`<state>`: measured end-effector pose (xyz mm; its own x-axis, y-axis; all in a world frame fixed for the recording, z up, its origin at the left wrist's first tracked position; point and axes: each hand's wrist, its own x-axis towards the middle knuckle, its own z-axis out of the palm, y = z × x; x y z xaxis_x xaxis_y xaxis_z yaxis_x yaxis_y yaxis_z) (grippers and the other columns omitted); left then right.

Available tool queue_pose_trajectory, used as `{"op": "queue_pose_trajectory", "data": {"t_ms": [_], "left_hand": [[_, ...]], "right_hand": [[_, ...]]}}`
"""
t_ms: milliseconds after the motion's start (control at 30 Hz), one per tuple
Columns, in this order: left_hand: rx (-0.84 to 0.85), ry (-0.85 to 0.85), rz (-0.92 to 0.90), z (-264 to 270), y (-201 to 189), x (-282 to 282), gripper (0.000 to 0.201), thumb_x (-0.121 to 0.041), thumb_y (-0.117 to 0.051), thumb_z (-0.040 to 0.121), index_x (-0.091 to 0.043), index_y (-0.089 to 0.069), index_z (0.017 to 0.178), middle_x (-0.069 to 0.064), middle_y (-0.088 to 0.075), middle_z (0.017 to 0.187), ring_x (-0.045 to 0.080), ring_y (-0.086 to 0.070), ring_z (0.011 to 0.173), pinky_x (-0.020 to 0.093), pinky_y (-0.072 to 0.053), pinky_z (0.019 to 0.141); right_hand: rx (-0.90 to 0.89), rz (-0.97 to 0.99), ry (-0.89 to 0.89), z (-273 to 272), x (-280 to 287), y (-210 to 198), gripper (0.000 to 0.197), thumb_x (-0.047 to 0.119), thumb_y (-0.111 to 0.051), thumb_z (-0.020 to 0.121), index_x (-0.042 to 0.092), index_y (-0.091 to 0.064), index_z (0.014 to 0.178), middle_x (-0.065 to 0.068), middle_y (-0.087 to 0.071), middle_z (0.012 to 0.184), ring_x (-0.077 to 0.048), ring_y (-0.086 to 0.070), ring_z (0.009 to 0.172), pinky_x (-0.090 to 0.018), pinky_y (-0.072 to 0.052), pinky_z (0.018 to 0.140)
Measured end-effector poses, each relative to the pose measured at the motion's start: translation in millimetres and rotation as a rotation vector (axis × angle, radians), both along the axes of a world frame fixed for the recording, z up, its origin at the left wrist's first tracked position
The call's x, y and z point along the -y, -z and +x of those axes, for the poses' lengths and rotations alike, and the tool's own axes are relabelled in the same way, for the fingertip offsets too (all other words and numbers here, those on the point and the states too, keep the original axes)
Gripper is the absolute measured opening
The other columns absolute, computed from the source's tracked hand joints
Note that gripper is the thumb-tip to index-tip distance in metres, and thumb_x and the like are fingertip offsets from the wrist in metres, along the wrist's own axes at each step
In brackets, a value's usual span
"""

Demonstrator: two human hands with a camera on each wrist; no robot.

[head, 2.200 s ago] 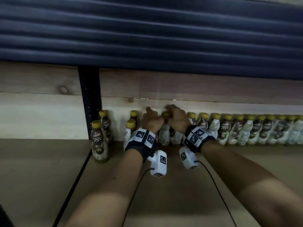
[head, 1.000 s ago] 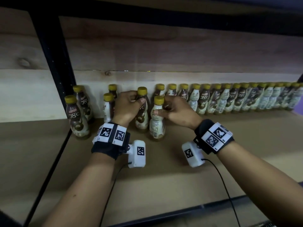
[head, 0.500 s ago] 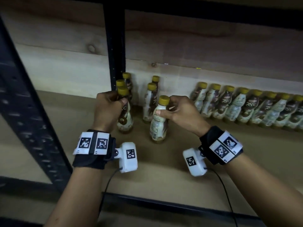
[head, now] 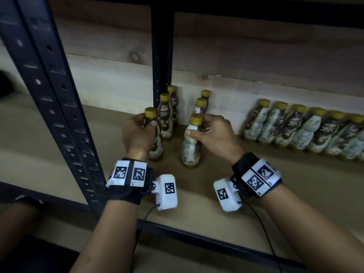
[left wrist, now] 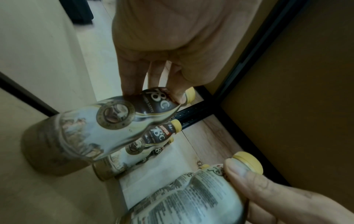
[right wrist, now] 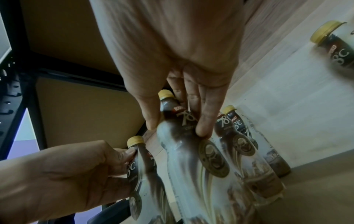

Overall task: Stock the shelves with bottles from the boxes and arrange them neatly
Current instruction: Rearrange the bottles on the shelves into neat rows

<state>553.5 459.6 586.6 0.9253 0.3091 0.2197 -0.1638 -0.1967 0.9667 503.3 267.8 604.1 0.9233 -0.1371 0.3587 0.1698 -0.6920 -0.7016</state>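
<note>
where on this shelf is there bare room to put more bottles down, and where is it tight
Bare board lies between the right hand's bottle and the long row of bottles along the back wall, and across the shelf in front of that row. It is crowded by the black upright, where two short columns stand behind the bottles held by the left hand and right hand.

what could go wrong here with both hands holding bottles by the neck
1. Each hand, left hand and right hand, grips only the upper part of its bottle, so a base could swing or tip when moved.
2. Two short columns of standing bottles sit just behind; a nudge could topple them.
</note>
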Motion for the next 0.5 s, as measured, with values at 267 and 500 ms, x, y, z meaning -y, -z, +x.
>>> {"op": "queue_pose_trajectory", "data": {"t_ms": [267,500], "left_hand": [[-0.01,0.037,0.0,-2.7,-2.8,1.2,0.024,-0.016,-0.06,0.083,-0.021,-0.072,0.104,-0.003,-0.066,0.09,0.028,-0.065,0.099,0.044,-0.051,0.095],[-0.013,0.081,0.001,-7.0,-5.5,1.8,0.019,-0.019,-0.054,0.08,-0.031,-0.066,0.09,0.004,-0.071,0.095,0.03,-0.065,0.098,0.047,-0.052,0.094]], "right_hand": [[0.031,-0.045,0.041,-0.3,-3.3,1.2,0.03,0.045,-0.077,0.078,0.023,-0.07,0.097,0.012,-0.07,0.088,-0.004,-0.065,0.08,-0.03,-0.056,0.075],[0.054,-0.069,0.034,-2.2,-5.7,4.0,0.028,0.043,-0.076,0.081,0.021,-0.068,0.098,0.009,-0.07,0.087,-0.007,-0.064,0.079,-0.027,-0.052,0.07]]}}
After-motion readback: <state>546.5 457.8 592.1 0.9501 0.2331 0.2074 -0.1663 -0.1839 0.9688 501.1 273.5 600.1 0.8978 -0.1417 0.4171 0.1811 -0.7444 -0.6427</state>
